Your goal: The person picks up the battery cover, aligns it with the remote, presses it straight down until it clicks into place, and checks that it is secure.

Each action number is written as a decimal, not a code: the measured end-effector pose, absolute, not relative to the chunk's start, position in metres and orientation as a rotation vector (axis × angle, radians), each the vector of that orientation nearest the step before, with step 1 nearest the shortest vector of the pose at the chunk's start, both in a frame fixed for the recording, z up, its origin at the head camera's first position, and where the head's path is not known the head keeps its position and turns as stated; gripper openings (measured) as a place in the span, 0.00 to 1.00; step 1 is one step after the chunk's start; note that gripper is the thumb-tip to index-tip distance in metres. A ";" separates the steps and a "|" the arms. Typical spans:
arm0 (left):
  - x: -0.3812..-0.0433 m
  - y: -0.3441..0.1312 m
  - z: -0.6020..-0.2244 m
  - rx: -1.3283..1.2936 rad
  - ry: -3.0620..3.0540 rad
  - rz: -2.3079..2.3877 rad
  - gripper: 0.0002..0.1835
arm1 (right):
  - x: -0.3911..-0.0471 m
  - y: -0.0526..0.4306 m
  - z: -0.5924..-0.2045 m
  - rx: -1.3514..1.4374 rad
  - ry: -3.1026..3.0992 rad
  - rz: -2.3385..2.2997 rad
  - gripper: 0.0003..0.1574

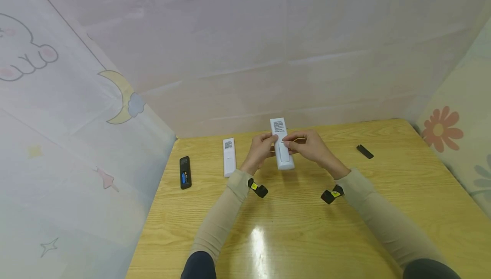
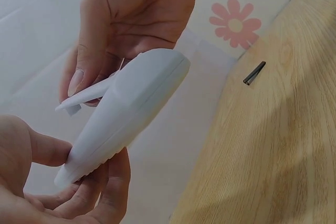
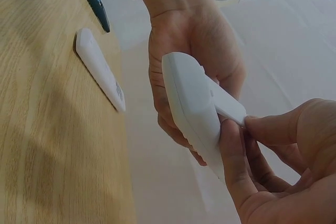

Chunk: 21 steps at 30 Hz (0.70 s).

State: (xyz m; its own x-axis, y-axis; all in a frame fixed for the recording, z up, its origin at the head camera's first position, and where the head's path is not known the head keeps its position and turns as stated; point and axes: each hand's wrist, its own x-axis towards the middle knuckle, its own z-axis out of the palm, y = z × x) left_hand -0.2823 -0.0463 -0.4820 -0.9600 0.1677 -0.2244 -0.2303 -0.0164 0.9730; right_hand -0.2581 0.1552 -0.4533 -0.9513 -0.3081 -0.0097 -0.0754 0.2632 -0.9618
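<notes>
My left hand grips a white remote control, its back turned up, above the table. In the left wrist view, the thumb lies on one face of the remote and the fingers curl under the other. My right hand pinches the free end of its white battery cover. The right wrist view shows this cover tilted away from the body, one end still against it. What lies beneath the cover is hidden.
On the wooden table, a second white remote lies back up to the left. Beside it is a black remote with blue batteries in its uncovered compartment. A small black cover lies far right. Printed sheets stand behind the table.
</notes>
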 end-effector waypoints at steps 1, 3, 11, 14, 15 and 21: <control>-0.282 -0.046 -0.482 -0.066 1.987 2.058 0.28 | -0.258 0.155 -0.453 -0.354 2.333 -1.760 0.17; -0.282 -0.046 -0.482 -0.068 1.992 2.055 0.29 | -0.257 0.155 -0.453 -0.348 2.333 -1.761 0.17; -0.283 -0.046 -0.481 -0.079 1.987 2.077 0.28 | -0.257 0.154 -0.452 -0.359 2.328 -1.775 0.18; -0.282 -0.046 -0.481 -0.077 1.984 2.080 0.28 | -0.257 0.155 -0.451 -0.363 2.335 -1.760 0.19; -0.282 -0.046 -0.481 -0.075 1.983 2.081 0.28 | -0.257 0.155 -0.451 -0.360 2.336 -1.757 0.19; -0.280 -0.046 -0.480 -0.069 1.986 2.075 0.28 | -0.255 0.154 -0.450 -0.366 2.344 -1.739 0.18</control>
State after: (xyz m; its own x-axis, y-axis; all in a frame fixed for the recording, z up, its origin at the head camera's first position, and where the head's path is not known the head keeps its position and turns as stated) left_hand -0.2796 -0.0463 -0.4798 -0.9630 0.1593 -0.2173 -0.2241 -0.0259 0.9742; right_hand -0.2552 0.1543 -0.4505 -0.9494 -0.3138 -0.0122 -0.0793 0.2773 -0.9575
